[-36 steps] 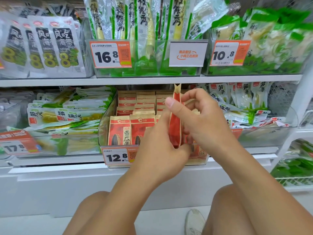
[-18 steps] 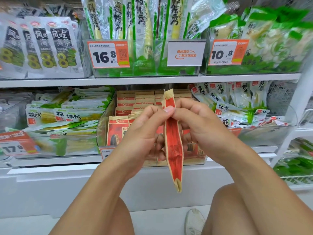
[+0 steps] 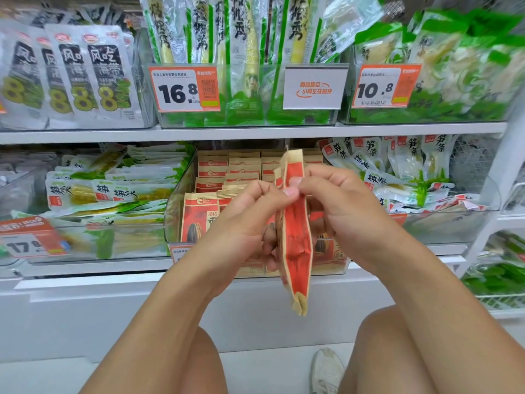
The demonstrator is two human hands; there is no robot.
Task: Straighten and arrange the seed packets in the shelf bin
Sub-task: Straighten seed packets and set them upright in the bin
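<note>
Both hands pinch one seed packet: left hand (image 3: 250, 223), right hand (image 3: 341, 206) | seed packet (image 3: 295, 245) stands up, edge-on | clear bin (image 3: 176, 211) of packets behind it

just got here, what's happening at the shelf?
A person crouched at a store shelf is holding one red and tan seed packet edge-on in front of the clear shelf bin. Left hand and right hand both pinch it near the top, and its lower end hangs below the bin front. The other seed packets stand in rows inside the bin. The held one is not yet back in.
</note>
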